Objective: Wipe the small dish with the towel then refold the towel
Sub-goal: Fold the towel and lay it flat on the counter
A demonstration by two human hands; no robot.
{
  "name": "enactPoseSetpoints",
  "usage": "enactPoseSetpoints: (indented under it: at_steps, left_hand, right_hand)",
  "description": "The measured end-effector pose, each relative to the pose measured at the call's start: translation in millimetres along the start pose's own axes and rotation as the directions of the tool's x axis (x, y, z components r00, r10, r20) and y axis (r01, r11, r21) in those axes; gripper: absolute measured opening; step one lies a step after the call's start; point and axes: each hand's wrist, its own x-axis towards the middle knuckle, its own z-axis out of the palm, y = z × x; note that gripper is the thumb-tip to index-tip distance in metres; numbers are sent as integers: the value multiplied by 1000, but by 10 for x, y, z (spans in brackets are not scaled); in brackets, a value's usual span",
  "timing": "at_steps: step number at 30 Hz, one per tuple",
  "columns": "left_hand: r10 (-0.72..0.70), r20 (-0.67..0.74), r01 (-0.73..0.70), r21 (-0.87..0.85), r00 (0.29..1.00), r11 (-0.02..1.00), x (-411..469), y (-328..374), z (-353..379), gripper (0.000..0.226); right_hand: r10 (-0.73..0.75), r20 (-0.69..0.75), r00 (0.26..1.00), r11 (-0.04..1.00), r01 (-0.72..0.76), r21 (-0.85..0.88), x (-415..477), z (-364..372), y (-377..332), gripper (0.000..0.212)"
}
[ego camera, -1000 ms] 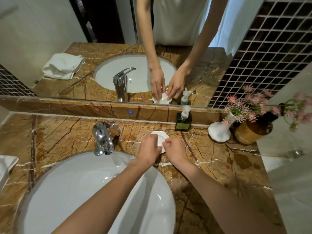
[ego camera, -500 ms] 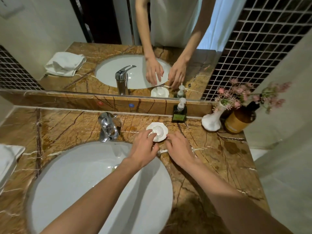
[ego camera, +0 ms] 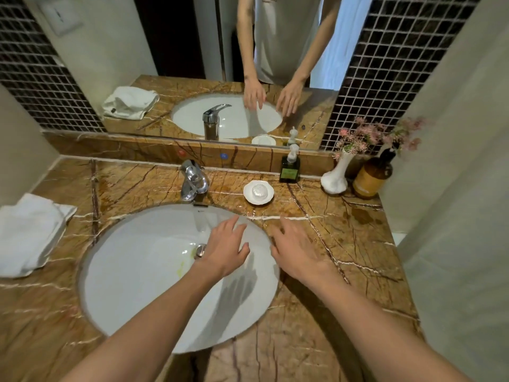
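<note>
A brown marble counter [ego camera: 344,244] fills the view, seen from above, with a white oval sink [ego camera: 137,271] sunk into its middle. Both bare hands float palm down with fingers spread and loose, holding nothing. The left hand [ego camera: 227,250] hangs over the sink's right half, just past the drain [ego camera: 200,250]. The right hand [ego camera: 296,250] hangs over the sink's rim at 3 o'clock, half over bare marble.

The dish [ego camera: 258,192] is small, white and scalloped, with a clear soap-like lump in it. It sits on the counter at 1 o'clock from the sink, between the rim and the back ledge, apart from both hands. Open marble surrounds it on all sides. The tap [ego camera: 193,180] stands at the sink's 12 o'clock, left of the dish.

The towel [ego camera: 30,232] is white and loosely folded. It lies at the counter's far left edge, at 9 o'clock from the sink, partly cut off by the frame and well apart from both hands.

Along the back ledge at 1 to 2 o'clock stand a green pump bottle [ego camera: 289,165], a white vase [ego camera: 336,177] of pink flowers and a brown bottle [ego camera: 371,176], crowded toward the right wall. The counter stretch right of the sink is bare. A mirror [ego camera: 192,64] above the ledge repeats the scene.
</note>
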Motion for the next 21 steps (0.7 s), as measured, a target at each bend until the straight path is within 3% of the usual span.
enactPoseSetpoints:
  at_steps: [13,21]
  left_hand:
    - [-200,-66,201,11,978,980,-1502,221,-92,56]
    - [-358,-99,360,4,928,933,-2226,-127,-197,58]
  right_hand:
    - [-182,22,983,983,182,5,-1056,198,-462,52]
    - [-301,80,950,953,297,58,-1260,223,-1084,54]
